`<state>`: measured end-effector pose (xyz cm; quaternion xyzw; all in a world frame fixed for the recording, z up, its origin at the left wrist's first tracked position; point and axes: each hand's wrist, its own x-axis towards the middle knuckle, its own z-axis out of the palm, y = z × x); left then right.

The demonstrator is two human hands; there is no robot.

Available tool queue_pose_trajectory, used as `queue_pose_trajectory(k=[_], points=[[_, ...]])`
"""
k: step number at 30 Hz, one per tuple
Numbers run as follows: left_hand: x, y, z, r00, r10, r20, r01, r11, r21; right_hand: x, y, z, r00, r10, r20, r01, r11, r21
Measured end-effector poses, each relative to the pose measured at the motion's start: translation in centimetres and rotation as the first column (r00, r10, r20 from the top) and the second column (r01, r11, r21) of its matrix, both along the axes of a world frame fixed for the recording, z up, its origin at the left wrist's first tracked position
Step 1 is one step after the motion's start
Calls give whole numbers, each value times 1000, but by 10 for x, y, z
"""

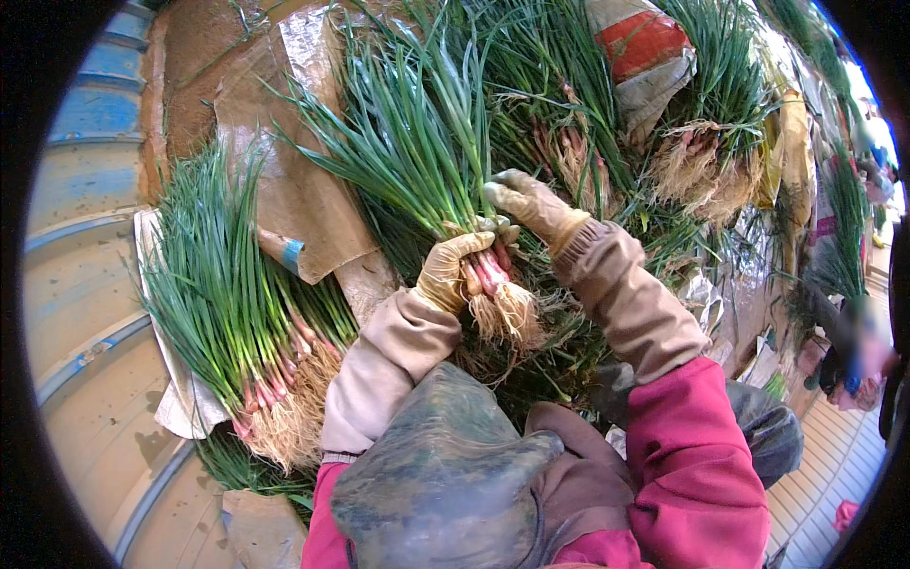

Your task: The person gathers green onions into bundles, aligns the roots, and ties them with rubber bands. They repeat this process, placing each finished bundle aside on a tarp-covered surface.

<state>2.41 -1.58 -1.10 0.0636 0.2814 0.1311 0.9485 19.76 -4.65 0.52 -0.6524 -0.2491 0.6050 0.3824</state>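
Note:
My left hand (pixel 453 267), in a tan, dirt-stained glove, is wrapped around a bunch of green onions (pixel 419 153) just above the reddish bulbs. The leaves fan out away from me, and the pale roots hang towards my lap. My right hand (pixel 530 203), gloved likewise, is at the right side of the same bunch, its fingers bent against the stems; whether it grips any is unclear. To the left lies a large pile of green onions (pixel 234 284) with its roots towards me. More onions with tangled roots (pixel 572 153) lie beyond my right hand.
A brown sheet (pixel 284 163) lies between the piles. Another onion bunch (pixel 711 135) stands at the upper right beside a red and white sack (pixel 643 53). A ribbed blue and tan metal panel (pixel 92 263) borders the left. Other people (pixel 849 355) are at the far right.

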Motion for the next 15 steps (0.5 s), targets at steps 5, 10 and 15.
queue_pose_trajectory(k=[5, 10, 15], points=[[-3, -6, -12, 996, 82, -31, -85, 991, -107, -38, 9, -9, 587, -671, -453, 681, 712, -171], [-3, 2, 13, 990, -59, -127, 68, 995, 70, -35, 6, 10, 500, -713, -491, 788, 610, -84], [-3, -9, 24, 996, 74, -46, -79, 991, -110, 15, 40, 19, 592, -720, -362, 701, 682, -209]])
